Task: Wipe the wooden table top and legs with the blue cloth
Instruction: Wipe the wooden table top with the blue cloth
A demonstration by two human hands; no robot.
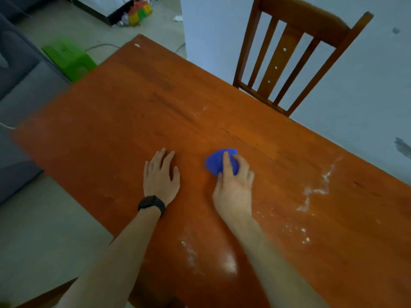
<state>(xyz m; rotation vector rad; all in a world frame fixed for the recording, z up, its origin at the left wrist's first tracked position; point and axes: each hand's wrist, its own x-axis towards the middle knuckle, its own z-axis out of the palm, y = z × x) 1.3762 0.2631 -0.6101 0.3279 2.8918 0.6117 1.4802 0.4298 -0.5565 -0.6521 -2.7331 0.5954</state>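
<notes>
Now right hand [233, 181] presses bunched cloth [216, 162] onto desk [133, 112], fingers curled round it, near centre. Left hand [161, 174] flat on desk, fingers straight, just left of cloth, holding nothing. White powder streak [320, 187] lies right of cloth, more powder [229, 263] near edge. Right hand nearer; likely sweep goes right, then near. Legs out of view.
</notes>
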